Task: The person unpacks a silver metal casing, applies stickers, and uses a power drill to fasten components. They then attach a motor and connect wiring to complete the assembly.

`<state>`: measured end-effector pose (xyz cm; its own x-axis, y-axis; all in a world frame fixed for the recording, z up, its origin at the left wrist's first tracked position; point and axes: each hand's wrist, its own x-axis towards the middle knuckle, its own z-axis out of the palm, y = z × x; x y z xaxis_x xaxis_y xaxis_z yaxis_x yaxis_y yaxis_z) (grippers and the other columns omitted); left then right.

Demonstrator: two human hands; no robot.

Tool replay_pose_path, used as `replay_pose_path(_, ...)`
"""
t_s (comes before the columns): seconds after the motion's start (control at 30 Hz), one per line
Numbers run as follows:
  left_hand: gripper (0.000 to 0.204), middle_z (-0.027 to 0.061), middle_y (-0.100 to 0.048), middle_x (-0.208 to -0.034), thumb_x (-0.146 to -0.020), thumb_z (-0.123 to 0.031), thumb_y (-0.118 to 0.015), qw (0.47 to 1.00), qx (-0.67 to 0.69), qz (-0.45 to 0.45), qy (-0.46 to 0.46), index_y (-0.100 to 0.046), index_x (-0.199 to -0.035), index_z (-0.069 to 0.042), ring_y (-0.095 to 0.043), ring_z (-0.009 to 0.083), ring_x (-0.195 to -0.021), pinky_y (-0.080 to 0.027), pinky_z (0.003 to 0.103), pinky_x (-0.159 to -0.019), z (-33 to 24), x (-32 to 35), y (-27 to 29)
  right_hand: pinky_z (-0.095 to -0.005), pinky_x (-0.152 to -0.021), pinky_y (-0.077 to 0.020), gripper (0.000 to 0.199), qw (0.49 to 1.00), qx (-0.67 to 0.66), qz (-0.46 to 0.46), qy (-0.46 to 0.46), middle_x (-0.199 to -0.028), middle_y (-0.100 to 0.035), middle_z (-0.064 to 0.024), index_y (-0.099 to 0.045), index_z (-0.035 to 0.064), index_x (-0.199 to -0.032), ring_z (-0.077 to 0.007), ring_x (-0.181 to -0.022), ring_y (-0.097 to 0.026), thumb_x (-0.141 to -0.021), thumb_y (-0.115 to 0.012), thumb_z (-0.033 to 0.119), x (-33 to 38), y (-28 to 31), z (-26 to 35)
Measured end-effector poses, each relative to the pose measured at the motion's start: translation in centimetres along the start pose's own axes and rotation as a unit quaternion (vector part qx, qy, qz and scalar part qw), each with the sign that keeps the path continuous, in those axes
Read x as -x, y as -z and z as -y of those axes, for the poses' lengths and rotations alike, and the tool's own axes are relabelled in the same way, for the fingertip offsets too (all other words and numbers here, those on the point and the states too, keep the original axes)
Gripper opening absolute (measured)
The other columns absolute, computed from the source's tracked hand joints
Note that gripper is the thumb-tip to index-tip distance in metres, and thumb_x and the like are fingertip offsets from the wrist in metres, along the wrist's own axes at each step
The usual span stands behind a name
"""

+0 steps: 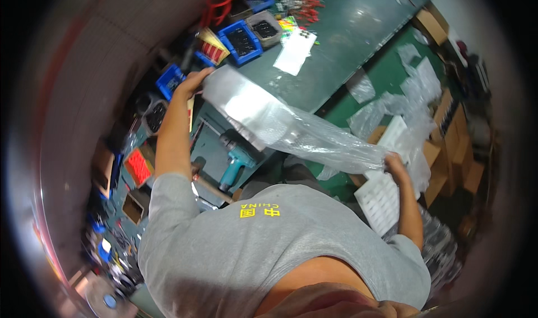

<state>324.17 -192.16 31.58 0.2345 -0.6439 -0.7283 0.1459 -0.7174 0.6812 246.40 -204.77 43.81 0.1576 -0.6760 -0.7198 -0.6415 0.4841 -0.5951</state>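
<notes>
Far left, the outstretched left hand (194,83) gripped the silvery panel (241,102); near right, the right hand (395,167) clenched clear plastic (336,147)!

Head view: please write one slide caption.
Left hand holds a silvery piece; right hand grips stretched clear plastic.

Top: a plain grey T-shirt (319,222), creased across the front.
Chest: a small yellow print (259,211), square characters with a short row of letters.
Neck: a wide, rounded collar (322,253) in the same grey.
Arms: a short left sleeve (172,197) and right sleeve (408,250), both ending near the elbow.
Legs: dark trousers (291,172), partly in view.
Hands: left hand (195,83) and right hand (395,165), both bare.
</notes>
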Motion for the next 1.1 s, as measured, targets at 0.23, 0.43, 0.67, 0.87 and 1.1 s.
replay_pose_path(0.23,0.061,0.0011,-0.067,-0.111,-0.081,-0.064,-0.071,0.999,-0.024,-0.028,-0.012,-0.073,-0.117,-0.015,-0.059,0.017,-0.099,-0.046,0.035,-0.086,-0.7,-1.0,-0.7,-0.032,-0.052,-0.0502,0.018,0.91,-0.231,-0.34,0.057,-0.089,-0.06,-0.0026,-0.06,0.0105,-0.098,-0.0144,-0.068,-0.059,-0.091,-0.066,0.026,-5.4,32.4,0.2)
replay_pose_path(0.43,0.066,0.0036,-0.068,-0.098,-0.078,-0.067,-0.07,0.992,-0.107,-0.052,0.035,-0.075,-0.112,-0.011,-0.059,0.0159,-0.084,-0.047,0.032,-0.077,-2.1,-1.4,0.1,-0.0369,-0.088,-0.0541,0.07,0.841,0.084,-0.45,0.289,-0.128,-0.064,-0.0185,-0.051,-0.0036,-0.141,-0.0271,-0.109,-0.064,-0.088,-0.079,0.033,-12.7,29.5,6.1)
replay_pose_path(0.67,0.071,0.0065,-0.068,-0.092,-0.075,-0.068,-0.071,0.99,-0.071,-0.122,0.002,-0.075,-0.107,-0.005,-0.062,0.0168,-0.08,-0.045,0.032,-0.065,-2.5,0.4,-2.6,-0.0446,-0.097,-0.053,0.082,0.973,0.043,0.225,0.0,-0.134,-0.062,-0.0137,-0.05,0.0019,-0.145,-0.0266,-0.125,-0.058,-0.083,-0.082,0.044,-13.5,-11.0,7.6)
replay_pose_path(0.87,0.081,0.0179,-0.064,-0.129,-0.075,-0.067,-0.07,0.99,-0.065,-0.128,0.006,-0.069,-0.127,-0.004,-0.057,0.0311,-0.121,-0.043,0.045,-0.097,-3.2,1.4,-3.4,-0.052,-0.101,-0.0538,0.073,0.836,-0.108,0.525,-0.119,-0.142,-0.054,-0.0161,-0.041,0.0001,-0.148,-0.0293,-0.128,-0.057,-0.09,-0.077,0.029,-10.7,-27.8,6.8)
replay_pose_path(1.1,0.056,0.0105,-0.066,-0.126,-0.087,-0.051,-0.065,0.987,0.108,-0.083,-0.081,-0.07,-0.127,-0.01,-0.059,0.0217,-0.116,-0.045,0.036,-0.1,-2.4,3.1,-2.2,-0.0511,-0.089,-0.0619,0.083,0.894,-0.159,0.409,-0.088,-0.132,-0.049,-0.0151,-0.029,0.0023,-0.141,-0.0296,-0.114,-0.061,-0.079,-0.083,0.004,-8.0,-28.2,8.1)
